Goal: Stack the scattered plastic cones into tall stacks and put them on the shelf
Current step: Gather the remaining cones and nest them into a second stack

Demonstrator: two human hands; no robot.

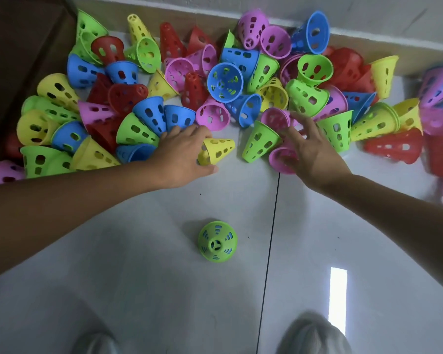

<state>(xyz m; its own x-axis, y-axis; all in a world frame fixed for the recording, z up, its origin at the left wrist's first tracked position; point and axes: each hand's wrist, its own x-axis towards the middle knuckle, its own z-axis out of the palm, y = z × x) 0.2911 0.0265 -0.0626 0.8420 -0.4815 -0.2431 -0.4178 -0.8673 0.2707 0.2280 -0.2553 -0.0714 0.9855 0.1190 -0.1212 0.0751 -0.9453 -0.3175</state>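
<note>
Pale tiled floor [138, 277], dark seam down the middle. Heap of perforated plastic cones [215, 80] in mixed colours piled against the wall. Green cone [217, 241] upright, apart, near the feet. Left hand [182, 154] gripped a yellow cone [219, 150] lying sideways. Right hand [310, 149] fingers spread, over a pink cone [279, 159]; grip not discernible.
</note>
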